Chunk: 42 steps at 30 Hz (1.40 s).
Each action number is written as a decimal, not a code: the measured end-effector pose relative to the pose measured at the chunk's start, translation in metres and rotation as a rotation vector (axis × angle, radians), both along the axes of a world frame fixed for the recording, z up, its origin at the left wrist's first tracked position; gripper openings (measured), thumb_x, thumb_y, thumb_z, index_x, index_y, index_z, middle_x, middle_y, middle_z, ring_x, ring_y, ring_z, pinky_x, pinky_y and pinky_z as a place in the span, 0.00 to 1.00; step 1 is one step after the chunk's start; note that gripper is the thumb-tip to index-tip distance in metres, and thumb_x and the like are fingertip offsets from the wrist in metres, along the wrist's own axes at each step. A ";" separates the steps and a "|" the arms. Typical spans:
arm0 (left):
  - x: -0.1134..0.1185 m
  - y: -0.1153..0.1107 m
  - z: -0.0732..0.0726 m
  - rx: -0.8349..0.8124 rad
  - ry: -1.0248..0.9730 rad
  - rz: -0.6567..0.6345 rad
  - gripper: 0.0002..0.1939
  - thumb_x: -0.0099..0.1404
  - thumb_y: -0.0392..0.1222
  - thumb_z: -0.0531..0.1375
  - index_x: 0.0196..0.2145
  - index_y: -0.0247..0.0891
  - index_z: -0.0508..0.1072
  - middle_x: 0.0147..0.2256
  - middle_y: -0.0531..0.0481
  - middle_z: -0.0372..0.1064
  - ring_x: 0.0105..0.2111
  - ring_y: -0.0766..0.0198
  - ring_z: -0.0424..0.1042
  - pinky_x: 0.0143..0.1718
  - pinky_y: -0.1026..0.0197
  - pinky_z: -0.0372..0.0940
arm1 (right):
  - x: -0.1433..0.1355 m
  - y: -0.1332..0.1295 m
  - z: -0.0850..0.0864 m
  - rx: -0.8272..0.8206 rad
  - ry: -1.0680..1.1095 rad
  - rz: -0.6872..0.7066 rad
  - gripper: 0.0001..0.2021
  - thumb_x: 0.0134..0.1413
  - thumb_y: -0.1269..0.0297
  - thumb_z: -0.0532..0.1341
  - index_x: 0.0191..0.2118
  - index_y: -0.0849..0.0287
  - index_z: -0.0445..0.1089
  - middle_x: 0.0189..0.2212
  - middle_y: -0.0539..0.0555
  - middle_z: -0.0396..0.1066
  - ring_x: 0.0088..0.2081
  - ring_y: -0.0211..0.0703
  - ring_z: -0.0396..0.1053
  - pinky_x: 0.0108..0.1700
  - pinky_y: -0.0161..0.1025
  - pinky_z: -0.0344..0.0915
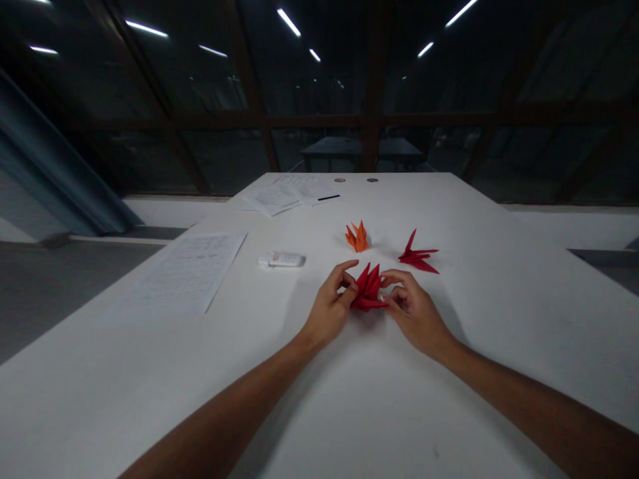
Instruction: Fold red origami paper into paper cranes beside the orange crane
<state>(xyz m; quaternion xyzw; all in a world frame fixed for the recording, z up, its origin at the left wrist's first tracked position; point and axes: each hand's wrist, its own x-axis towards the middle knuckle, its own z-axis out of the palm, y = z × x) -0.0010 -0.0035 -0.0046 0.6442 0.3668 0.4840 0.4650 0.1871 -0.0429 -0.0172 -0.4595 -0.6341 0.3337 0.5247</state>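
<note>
Between my two hands is a red folded-paper piece (368, 287) with several pointed tips, just above the white table (379, 412). My left hand (335, 303) grips its left side between thumb and fingers. On the right side, my right hand (410, 307) pinches a point of the same piece, with its fingers curled. An orange folded-paper piece (358, 237) stands on the table beyond my hands. To its right lies another red paper piece (418, 254) with long thin points spread out.
A white correction-tape-like item (282, 259) lies left of my hands. Farther left is a printed sheet (187, 273). More papers (279, 194) and a black pen (329, 197) lie near the far edge, beside two round discs (339, 179). Dark windows (319, 80) stand behind.
</note>
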 end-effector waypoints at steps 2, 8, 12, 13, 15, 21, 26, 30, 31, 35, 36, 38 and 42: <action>0.000 0.001 -0.001 0.007 0.022 0.005 0.21 0.67 0.38 0.57 0.58 0.43 0.68 0.34 0.52 0.66 0.34 0.64 0.66 0.38 0.62 0.62 | 0.000 0.001 0.000 -0.019 -0.034 -0.004 0.13 0.61 0.62 0.63 0.49 0.50 0.63 0.32 0.48 0.70 0.26 0.40 0.65 0.28 0.38 0.59; -0.001 0.003 -0.006 0.083 0.039 0.076 0.18 0.70 0.39 0.56 0.57 0.43 0.68 0.34 0.53 0.65 0.34 0.64 0.64 0.39 0.62 0.61 | -0.001 0.001 0.001 -0.030 -0.011 -0.003 0.07 0.60 0.62 0.64 0.37 0.52 0.63 0.31 0.49 0.69 0.31 0.42 0.66 0.33 0.39 0.60; -0.001 0.006 -0.011 0.073 -0.047 0.198 0.16 0.70 0.41 0.56 0.54 0.42 0.67 0.34 0.53 0.64 0.33 0.64 0.65 0.39 0.61 0.62 | 0.000 0.002 0.001 -0.058 -0.043 0.036 0.07 0.59 0.62 0.63 0.33 0.54 0.65 0.28 0.48 0.69 0.29 0.40 0.64 0.32 0.38 0.59; -0.001 0.007 -0.011 0.052 -0.078 0.215 0.16 0.70 0.42 0.56 0.54 0.42 0.67 0.34 0.53 0.64 0.34 0.64 0.65 0.39 0.61 0.63 | 0.000 0.002 0.001 -0.069 -0.038 0.040 0.05 0.59 0.62 0.64 0.35 0.54 0.67 0.29 0.48 0.69 0.29 0.40 0.64 0.32 0.38 0.60; 0.000 0.009 -0.011 -0.015 -0.176 0.224 0.16 0.69 0.43 0.57 0.53 0.43 0.66 0.36 0.52 0.64 0.34 0.64 0.67 0.38 0.60 0.66 | 0.000 0.003 -0.002 -0.082 -0.032 0.046 0.04 0.58 0.63 0.64 0.38 0.53 0.70 0.32 0.49 0.72 0.30 0.41 0.67 0.32 0.38 0.61; 0.001 0.011 -0.002 -0.244 -0.541 0.183 0.16 0.62 0.40 0.63 0.48 0.44 0.67 0.37 0.53 0.65 0.35 0.65 0.71 0.39 0.58 0.71 | 0.001 0.006 -0.007 -0.075 -0.071 0.027 0.12 0.58 0.65 0.63 0.47 0.51 0.75 0.37 0.52 0.76 0.32 0.41 0.69 0.32 0.38 0.63; -0.001 0.009 0.004 -0.421 -0.656 0.143 0.26 0.58 0.36 0.65 0.53 0.45 0.64 0.32 0.54 0.68 0.32 0.66 0.71 0.43 0.54 0.72 | 0.001 0.006 -0.007 -0.077 -0.007 0.032 0.15 0.55 0.70 0.62 0.48 0.51 0.76 0.38 0.53 0.75 0.30 0.40 0.68 0.28 0.37 0.62; -0.002 0.006 0.008 -0.527 -0.692 0.127 0.35 0.55 0.30 0.62 0.59 0.42 0.59 0.29 0.54 0.68 0.30 0.65 0.71 0.43 0.52 0.74 | 0.000 0.005 -0.004 -0.099 0.037 0.044 0.17 0.51 0.71 0.64 0.47 0.50 0.76 0.37 0.52 0.75 0.29 0.39 0.67 0.28 0.36 0.62; -0.002 0.006 0.008 -0.534 -0.688 0.124 0.37 0.54 0.30 0.61 0.60 0.42 0.58 0.29 0.54 0.68 0.29 0.65 0.71 0.43 0.52 0.74 | 0.000 0.005 -0.003 -0.103 0.039 0.040 0.16 0.51 0.71 0.64 0.47 0.51 0.75 0.36 0.51 0.75 0.28 0.39 0.66 0.28 0.37 0.63; 0.000 0.007 0.003 -0.442 -0.586 0.141 0.39 0.54 0.31 0.62 0.62 0.42 0.57 0.30 0.55 0.67 0.29 0.66 0.69 0.41 0.52 0.72 | 0.001 0.005 0.000 -0.048 0.038 -0.005 0.12 0.54 0.69 0.63 0.45 0.54 0.75 0.35 0.52 0.75 0.32 0.41 0.69 0.33 0.39 0.66; -0.001 0.009 0.000 -0.386 -0.533 0.163 0.39 0.54 0.32 0.62 0.62 0.43 0.57 0.32 0.54 0.66 0.29 0.66 0.69 0.41 0.51 0.71 | 0.002 0.005 0.000 -0.009 0.030 -0.030 0.12 0.54 0.70 0.62 0.45 0.54 0.75 0.37 0.53 0.75 0.34 0.43 0.70 0.35 0.40 0.67; -0.003 0.012 -0.004 -0.246 -0.372 0.254 0.37 0.55 0.34 0.63 0.61 0.44 0.60 0.40 0.50 0.66 0.33 0.65 0.69 0.43 0.52 0.70 | 0.003 0.005 0.002 0.083 -0.017 -0.080 0.11 0.56 0.70 0.62 0.44 0.55 0.75 0.40 0.53 0.75 0.39 0.45 0.71 0.40 0.41 0.68; -0.011 0.010 0.000 0.197 0.185 0.486 0.33 0.55 0.34 0.62 0.59 0.44 0.65 0.56 0.42 0.61 0.53 0.52 0.65 0.53 0.48 0.64 | 0.004 0.003 0.008 0.216 -0.160 -0.115 0.09 0.60 0.71 0.60 0.42 0.55 0.76 0.40 0.54 0.74 0.43 0.46 0.71 0.45 0.43 0.67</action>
